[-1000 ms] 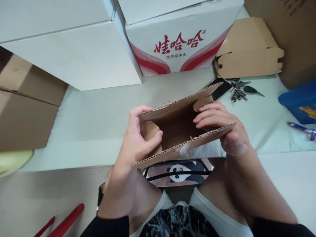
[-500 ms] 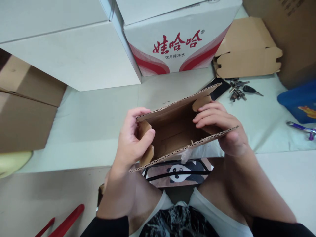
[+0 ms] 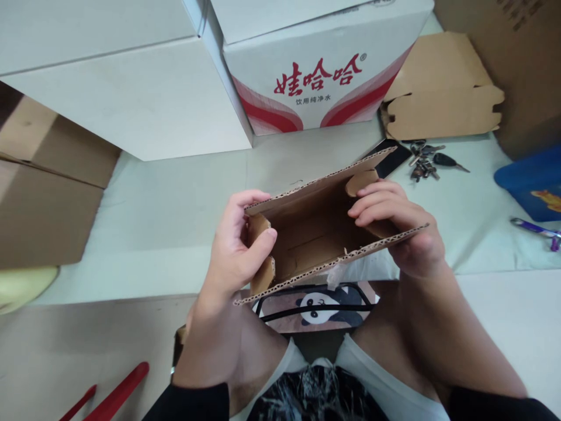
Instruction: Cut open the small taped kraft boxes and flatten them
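An open brown cardboard box (image 3: 313, 242) is held up in front of me, tilted, its mouth facing me and its inside bare. My left hand (image 3: 241, 245) grips the left end, thumb over the small end flaps and fingers behind the wall. At the other end my right hand (image 3: 394, 225) is closed on the box, fingers reaching inside against the right flaps and thumb outside the near wall. A scrap of clear tape (image 3: 335, 276) hangs from the near edge. Beneath the box, a panda-printed item (image 3: 319, 309) with black bars lies near my lap, partly hidden.
A white carton with red lettering (image 3: 319, 82) and a larger white carton (image 3: 175, 105) stand at the back. Right of them are flattened cardboard (image 3: 447, 111), keys (image 3: 423, 164), a dark flat device (image 3: 392, 158), a blue container (image 3: 530, 184) and a purple pen (image 3: 532, 227). Brown cartons (image 3: 48, 204) stand left.
The box and both hands have shifted very slightly to the right in view. Both hands keep their grip on it.
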`<action>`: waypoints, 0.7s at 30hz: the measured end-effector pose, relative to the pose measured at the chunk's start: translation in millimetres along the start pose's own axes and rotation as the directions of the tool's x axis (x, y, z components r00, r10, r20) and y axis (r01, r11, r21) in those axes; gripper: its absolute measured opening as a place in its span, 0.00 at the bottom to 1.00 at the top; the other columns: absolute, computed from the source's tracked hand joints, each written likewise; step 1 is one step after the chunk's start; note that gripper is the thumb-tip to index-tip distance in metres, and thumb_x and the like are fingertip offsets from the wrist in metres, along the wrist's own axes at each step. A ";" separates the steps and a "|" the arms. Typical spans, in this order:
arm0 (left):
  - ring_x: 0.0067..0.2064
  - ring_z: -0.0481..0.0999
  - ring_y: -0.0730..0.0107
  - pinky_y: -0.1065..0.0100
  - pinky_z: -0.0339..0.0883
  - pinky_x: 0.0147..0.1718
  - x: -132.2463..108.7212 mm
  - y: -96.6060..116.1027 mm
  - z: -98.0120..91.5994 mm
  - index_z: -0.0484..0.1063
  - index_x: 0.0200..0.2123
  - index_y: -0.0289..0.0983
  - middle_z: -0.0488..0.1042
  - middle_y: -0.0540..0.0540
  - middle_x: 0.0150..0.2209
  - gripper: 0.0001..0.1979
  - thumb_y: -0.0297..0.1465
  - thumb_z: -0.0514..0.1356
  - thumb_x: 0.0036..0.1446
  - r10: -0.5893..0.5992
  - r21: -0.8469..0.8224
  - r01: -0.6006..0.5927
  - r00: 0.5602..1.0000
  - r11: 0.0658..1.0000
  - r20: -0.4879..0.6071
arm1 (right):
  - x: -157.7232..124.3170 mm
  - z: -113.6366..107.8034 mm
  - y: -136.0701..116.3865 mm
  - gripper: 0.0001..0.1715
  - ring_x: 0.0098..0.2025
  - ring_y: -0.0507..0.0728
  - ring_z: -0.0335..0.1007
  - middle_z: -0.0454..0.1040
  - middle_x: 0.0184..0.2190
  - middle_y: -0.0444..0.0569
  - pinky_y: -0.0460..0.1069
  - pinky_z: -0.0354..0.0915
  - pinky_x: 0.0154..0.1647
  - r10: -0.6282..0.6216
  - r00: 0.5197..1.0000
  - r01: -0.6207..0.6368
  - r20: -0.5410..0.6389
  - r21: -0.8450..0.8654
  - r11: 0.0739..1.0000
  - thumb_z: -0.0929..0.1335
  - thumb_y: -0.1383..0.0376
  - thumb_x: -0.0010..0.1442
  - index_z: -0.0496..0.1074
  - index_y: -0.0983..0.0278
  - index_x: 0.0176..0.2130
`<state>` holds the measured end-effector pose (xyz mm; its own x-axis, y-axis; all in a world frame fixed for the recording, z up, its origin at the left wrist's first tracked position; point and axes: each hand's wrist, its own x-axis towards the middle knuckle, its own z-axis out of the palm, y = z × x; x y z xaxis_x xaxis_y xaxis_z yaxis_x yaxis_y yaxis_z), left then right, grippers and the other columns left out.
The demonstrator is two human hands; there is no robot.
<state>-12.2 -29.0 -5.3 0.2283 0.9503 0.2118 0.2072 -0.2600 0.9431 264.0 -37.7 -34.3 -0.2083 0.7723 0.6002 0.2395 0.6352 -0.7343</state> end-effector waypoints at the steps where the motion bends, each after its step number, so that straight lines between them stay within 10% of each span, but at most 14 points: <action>1: 0.25 0.57 0.77 0.70 0.54 0.23 -0.2 -0.3 -0.1 0.69 0.52 0.46 0.69 0.52 0.35 0.18 0.30 0.62 0.59 -0.004 -0.004 0.004 1.000 1.000 0.002 | -0.1 0.2 0.3 0.34 0.46 0.64 0.74 0.81 0.38 0.46 0.63 0.64 0.58 0.000 1.000 0.000 -0.005 0.000 1.000 0.54 0.39 0.67 0.78 0.54 0.40; 21: 0.27 0.63 0.75 0.70 0.59 0.27 -0.1 -3.2 -1.5 0.71 0.52 0.46 0.71 0.49 0.38 0.17 0.37 0.66 0.59 -0.038 -0.117 0.037 0.999 0.992 -0.006 | -2.4 3.0 0.2 0.31 0.44 0.64 0.74 0.79 0.37 0.46 0.66 0.64 0.58 -0.023 0.994 0.020 -0.111 -0.024 1.000 0.55 0.40 0.68 0.77 0.53 0.38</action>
<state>-14.4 -28.0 -8.0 0.2149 0.9604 0.1773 0.1025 -0.2027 0.9739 261.7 -39.5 -36.8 -0.1069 0.7538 0.6484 0.2578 0.6508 -0.7141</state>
